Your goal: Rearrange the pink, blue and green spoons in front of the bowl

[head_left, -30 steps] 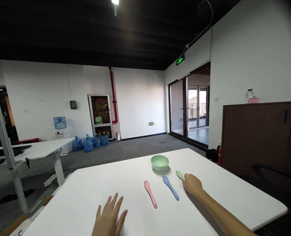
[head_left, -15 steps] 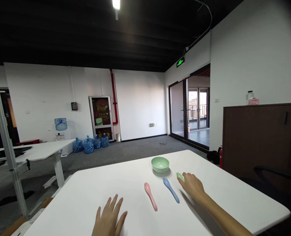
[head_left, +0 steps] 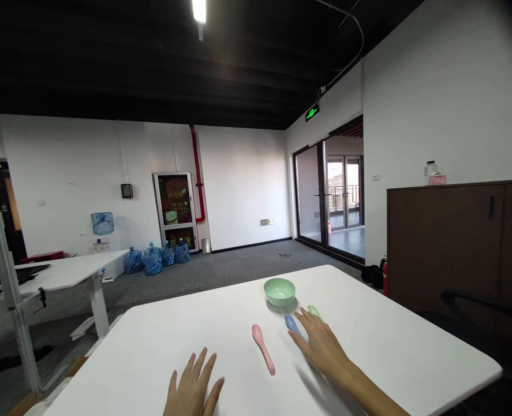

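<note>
My left hand [head_left: 191, 384] lies over the near side of the white table [head_left: 160, 323] with its fingers spread, holding nothing. My right hand [head_left: 322, 346] hovers low over the blue spoon [head_left: 292, 325], thumb to the left of it and fingers to the right, apart. That spoon's handle is hidden beneath the hand. Just beyond my fingers, the bowl of a green spoon [head_left: 314, 311] peeks out, the rest of it covered. A pink spoon [head_left: 263, 348] lies between my two hands. Behind the spoons stands a light green bowl [head_left: 279, 293], upright.
To the left is another white table [head_left: 86, 263] with a metal post [head_left: 8, 266] in front of it. Several blue water jugs [head_left: 153, 260] stand on the floor at the far wall. A brown cabinet [head_left: 446, 242] and a dark chair [head_left: 476, 309] are at the right.
My right hand has come away from the green spoon and moved left over the blue spoon, fingers spreading. The left hand stays put. The view has shifted slightly.
</note>
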Motion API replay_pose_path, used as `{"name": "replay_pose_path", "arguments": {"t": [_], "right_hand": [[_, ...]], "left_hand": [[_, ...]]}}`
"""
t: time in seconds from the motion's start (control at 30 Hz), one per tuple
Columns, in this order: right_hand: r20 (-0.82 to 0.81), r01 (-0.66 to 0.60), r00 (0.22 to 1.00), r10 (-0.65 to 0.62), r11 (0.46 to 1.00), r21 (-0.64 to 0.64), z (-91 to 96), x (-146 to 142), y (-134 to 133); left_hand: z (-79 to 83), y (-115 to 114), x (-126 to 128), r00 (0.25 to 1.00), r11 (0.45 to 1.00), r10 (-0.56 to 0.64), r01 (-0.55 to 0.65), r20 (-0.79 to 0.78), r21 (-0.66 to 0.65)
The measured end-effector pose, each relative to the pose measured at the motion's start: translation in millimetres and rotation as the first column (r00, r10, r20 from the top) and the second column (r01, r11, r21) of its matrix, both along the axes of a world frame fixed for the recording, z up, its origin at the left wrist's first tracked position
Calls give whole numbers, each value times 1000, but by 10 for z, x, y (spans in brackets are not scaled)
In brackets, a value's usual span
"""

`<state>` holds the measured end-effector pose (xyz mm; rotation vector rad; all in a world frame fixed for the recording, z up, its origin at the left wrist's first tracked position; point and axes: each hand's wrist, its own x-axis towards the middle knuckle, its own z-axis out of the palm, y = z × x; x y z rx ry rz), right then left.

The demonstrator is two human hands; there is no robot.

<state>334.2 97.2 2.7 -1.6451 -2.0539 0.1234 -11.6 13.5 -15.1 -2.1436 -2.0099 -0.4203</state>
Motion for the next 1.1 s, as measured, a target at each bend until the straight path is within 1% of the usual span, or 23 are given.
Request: {"name": "replay_pose_path", "arguments": {"t": [0.07,0.17,0.27,0.4,0.57,0.87,1.1], "right_hand": [[-21,-34,999,34,999,19,-86,-10,-1],[-41,-52,998,54,998,45,-195,-10,9],[-40,-56,997,58,996,65,-244,-3,14],[-27,-50,998,52,996,76,-233,4,9],[-4,-24,1000,24,999,43,-188,2,-5],[-15,-27,1000,27,1000,5,-101,-15,-63],[-11,-26,1000,26,1000,-13,-112,-12,-48]], "left_hand": [[-19,7,-19,1000,1000,2,-2,-1,0],[-31,12,-41,1000,1000,10,-10,-7,-7],[-34,11,-47,1000,1000,16,-16,-4,-5],[-31,-3,-38,1000,1000,4,-4,8,-6],[-19,-19,-36,1000,1000,-1,2,22,-15],[-23,7,-41,1000,1000,3,-3,5,-6],[-18,7,-39,1000,1000,7,-7,-3,-9]]}}
